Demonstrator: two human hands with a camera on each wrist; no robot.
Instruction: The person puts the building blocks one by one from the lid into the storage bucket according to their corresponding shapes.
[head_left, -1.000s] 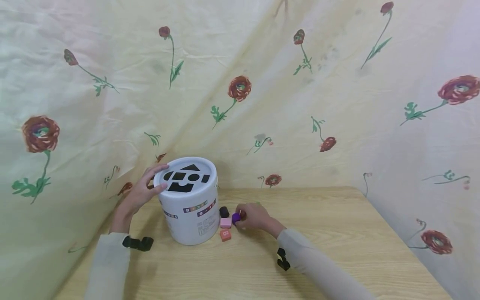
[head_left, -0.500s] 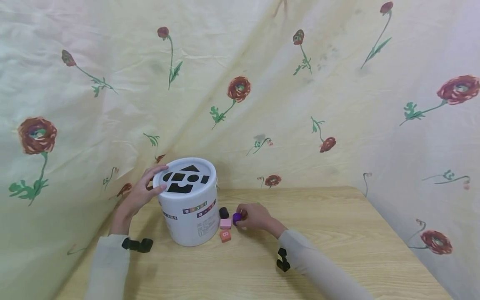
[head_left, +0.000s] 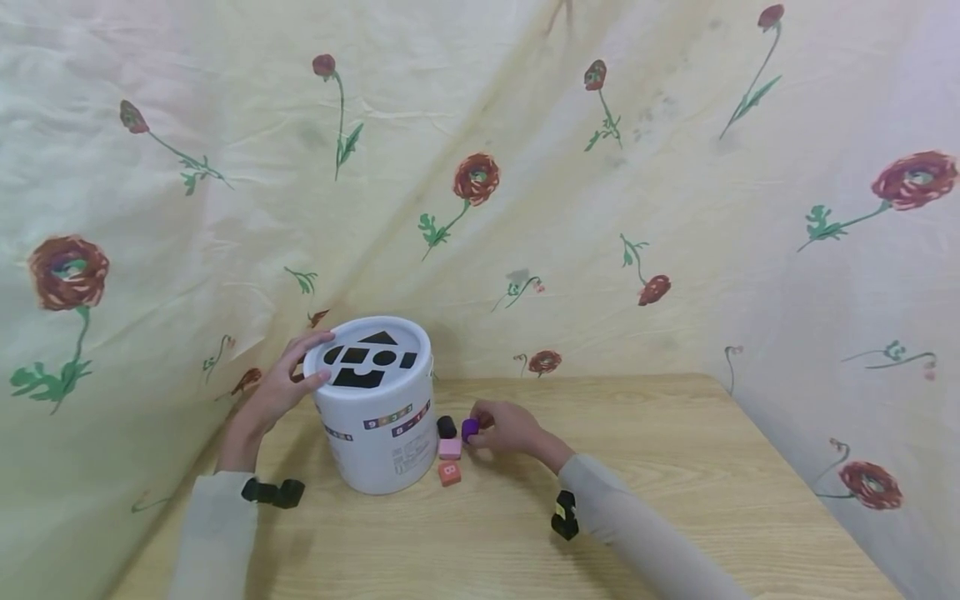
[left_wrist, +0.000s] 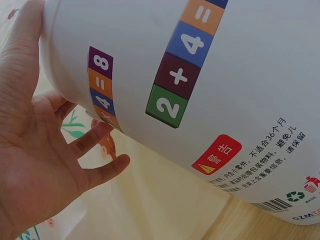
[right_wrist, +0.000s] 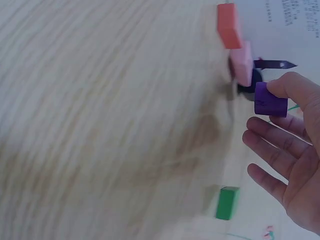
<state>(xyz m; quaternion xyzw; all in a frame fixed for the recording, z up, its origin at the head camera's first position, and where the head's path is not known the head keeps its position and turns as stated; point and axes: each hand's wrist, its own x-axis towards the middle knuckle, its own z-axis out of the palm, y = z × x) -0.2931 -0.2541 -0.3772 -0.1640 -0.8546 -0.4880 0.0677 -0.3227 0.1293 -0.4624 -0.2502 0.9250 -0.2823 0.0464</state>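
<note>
A white bucket (head_left: 378, 433) stands on the table, with arithmetic printed on its side. Its lid (head_left: 405, 329) has several shaped holes. My left hand (head_left: 279, 392) rests on the lid's left edge; in the left wrist view its other fingers (left_wrist: 107, 172) spread loosely beside the bucket wall. My right hand (head_left: 512, 429) pinches a small purple block (right_wrist: 271, 102) between thumb and fingers, just right of the bucket. Close by sit a black block (head_left: 447, 427), a pink block (head_left: 450, 449) and an orange block (head_left: 449, 474) with a white character on it.
In the right wrist view a green block (right_wrist: 227, 203) lies beyond my fingers, on the side away from the bucket. The wooden table (head_left: 660, 475) extends to the right and toward me. A flowered cloth (head_left: 675, 192) hangs behind and along both sides.
My right hand has turned slightly and shifted the purple block a little up and left, toward the black block. My left hand stays on the lid.
</note>
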